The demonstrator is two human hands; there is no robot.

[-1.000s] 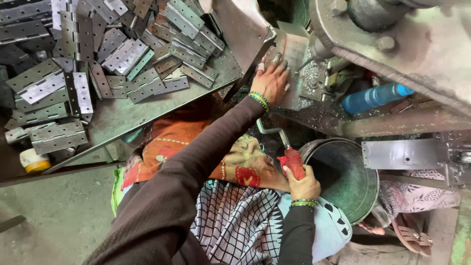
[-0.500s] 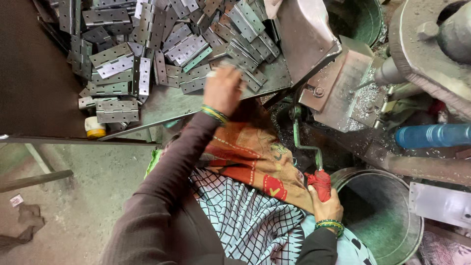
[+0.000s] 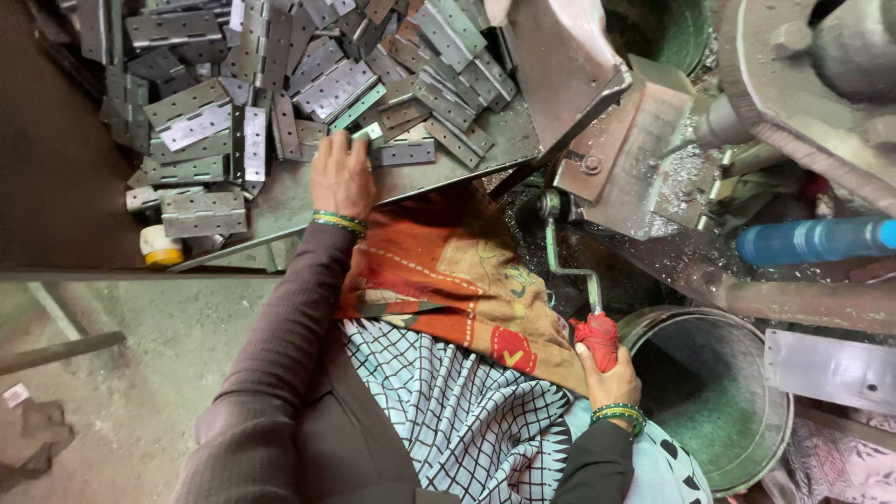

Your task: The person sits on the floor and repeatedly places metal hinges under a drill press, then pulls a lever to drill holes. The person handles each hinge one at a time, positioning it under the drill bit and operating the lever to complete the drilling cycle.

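head view: hinge plate [image 3: 367, 133] under left fingers [image 3: 338, 149]

We see no signs or screens here. The nearest thing to a package is a small round container [image 3: 161, 247], white above and yellow below, standing at the near edge of the surface [image 3: 299, 201] beside the heaped metal plates [image 3: 201, 210]. A scrap of pale paper [image 3: 15, 395], perhaps a label, lies on the floor [image 3: 121, 401] at far left.

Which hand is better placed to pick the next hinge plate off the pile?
Left. The left hand already rests on the tray at the edge of the hinge plates, fingers touching one. The right hand is far from them and grips the red-wrapped crank handle.
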